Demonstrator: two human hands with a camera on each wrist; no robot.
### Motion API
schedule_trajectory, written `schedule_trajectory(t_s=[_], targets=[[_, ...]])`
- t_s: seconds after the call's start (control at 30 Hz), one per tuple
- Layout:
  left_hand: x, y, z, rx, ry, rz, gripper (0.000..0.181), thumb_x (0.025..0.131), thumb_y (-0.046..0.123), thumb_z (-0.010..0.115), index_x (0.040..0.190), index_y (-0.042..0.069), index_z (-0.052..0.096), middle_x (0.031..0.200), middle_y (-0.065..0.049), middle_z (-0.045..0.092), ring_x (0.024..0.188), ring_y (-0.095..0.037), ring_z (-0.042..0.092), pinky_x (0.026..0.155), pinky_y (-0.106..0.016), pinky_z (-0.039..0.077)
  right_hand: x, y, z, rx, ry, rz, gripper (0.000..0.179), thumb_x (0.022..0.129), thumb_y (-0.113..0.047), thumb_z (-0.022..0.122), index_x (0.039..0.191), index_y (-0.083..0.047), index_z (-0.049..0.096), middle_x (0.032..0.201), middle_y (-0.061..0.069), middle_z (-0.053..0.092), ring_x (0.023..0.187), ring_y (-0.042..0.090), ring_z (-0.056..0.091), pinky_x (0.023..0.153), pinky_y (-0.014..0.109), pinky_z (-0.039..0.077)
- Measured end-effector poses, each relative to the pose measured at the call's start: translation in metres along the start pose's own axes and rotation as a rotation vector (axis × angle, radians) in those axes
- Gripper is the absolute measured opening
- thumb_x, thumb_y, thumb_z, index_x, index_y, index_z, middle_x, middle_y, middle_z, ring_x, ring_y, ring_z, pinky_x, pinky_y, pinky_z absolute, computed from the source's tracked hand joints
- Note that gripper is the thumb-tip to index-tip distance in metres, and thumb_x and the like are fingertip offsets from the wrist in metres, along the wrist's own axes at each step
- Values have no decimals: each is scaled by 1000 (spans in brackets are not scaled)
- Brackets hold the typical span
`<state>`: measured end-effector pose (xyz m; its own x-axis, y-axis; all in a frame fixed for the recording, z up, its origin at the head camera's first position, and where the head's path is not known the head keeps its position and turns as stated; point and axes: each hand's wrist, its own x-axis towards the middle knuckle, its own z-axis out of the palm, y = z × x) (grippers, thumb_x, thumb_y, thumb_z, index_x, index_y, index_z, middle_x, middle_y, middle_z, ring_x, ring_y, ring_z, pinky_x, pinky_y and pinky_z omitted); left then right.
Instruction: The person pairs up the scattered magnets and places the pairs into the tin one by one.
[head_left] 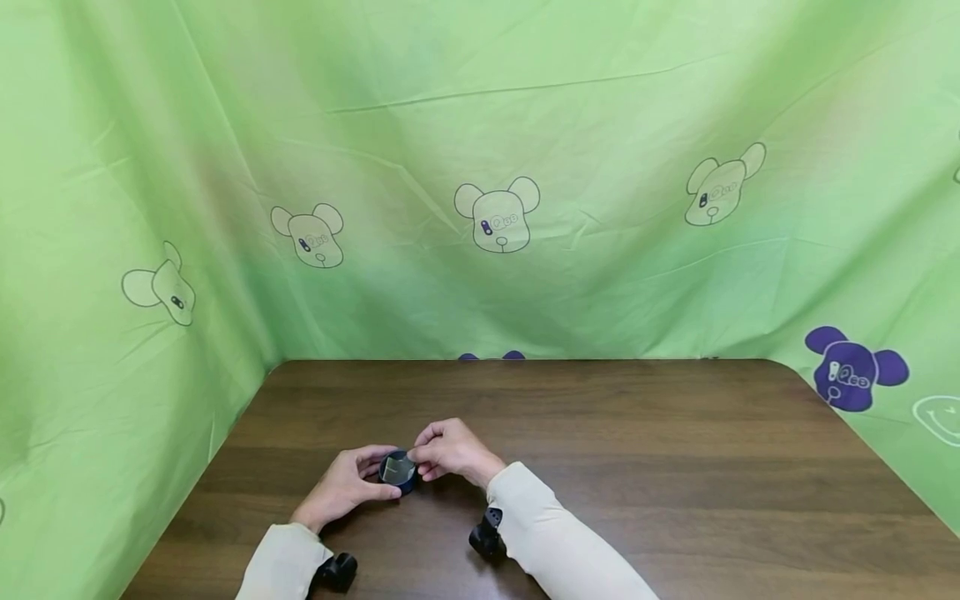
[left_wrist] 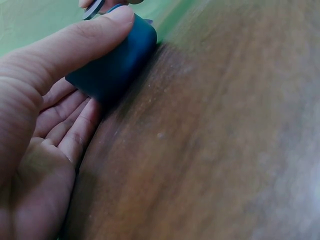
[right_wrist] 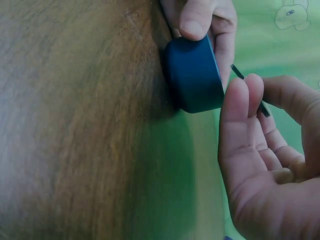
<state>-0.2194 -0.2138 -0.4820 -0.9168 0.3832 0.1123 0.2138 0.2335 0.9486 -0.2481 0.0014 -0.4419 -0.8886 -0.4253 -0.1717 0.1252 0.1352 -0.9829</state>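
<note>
A small, round, dark blue container (right_wrist: 195, 75) stands on the table, its side smooth and rounded at the base. My left hand (head_left: 347, 487) holds it from the left, thumb along the near side and fingers curving behind. Close over the rim, my right hand (head_left: 452, 450) pinches a thin, flat, dark-edged piece (right_wrist: 265, 109) between thumb and fingertips. In the right wrist view the piece is tilted and seen edge-on, its middle covered by the fingertips. The left wrist view catches its edge (left_wrist: 93, 9) at the top, beyond the left thumb (left_wrist: 100, 35).
The brown wood-grain table (head_left: 637, 467) has rounded far corners. A green curtain (head_left: 600, 275) printed with bear heads hangs behind it and along both sides. Black wrist cameras (head_left: 487, 535) are strapped near the cuffs of the light sleeves (head_left: 570, 542).
</note>
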Motion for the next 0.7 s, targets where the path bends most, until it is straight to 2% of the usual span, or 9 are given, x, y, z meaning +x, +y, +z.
schedule_trajectory(t_s=[0.23,0.53,0.7], targets=[[-1,-2,0,-1,4,-16,60,79,5,84,127,-15,56,125,-27,62,114,-23,63,90,-20,50,-1,0,4,-78,-3,-25,12,82,0,73,91,2,65,62,3,62,51,10,57,48,24,52],[0,-2,0,-9,9,-35,60,78,6,85,128,-13,58,126,-25,63,118,-35,60,89,-20,50,1,-1,8,-125,-5,-44,11,83,0,74,90,1,66,63,3,64,50,10,57,46,24,51],[1,-1,-1,4,10,-33,60,79,7,85,129,-12,57,127,-25,62,118,-36,60,90,-20,50,2,-1,10,-144,-3,-51,10,84,0,74,90,1,66,64,3,64,49,9,56,46,24,50]])
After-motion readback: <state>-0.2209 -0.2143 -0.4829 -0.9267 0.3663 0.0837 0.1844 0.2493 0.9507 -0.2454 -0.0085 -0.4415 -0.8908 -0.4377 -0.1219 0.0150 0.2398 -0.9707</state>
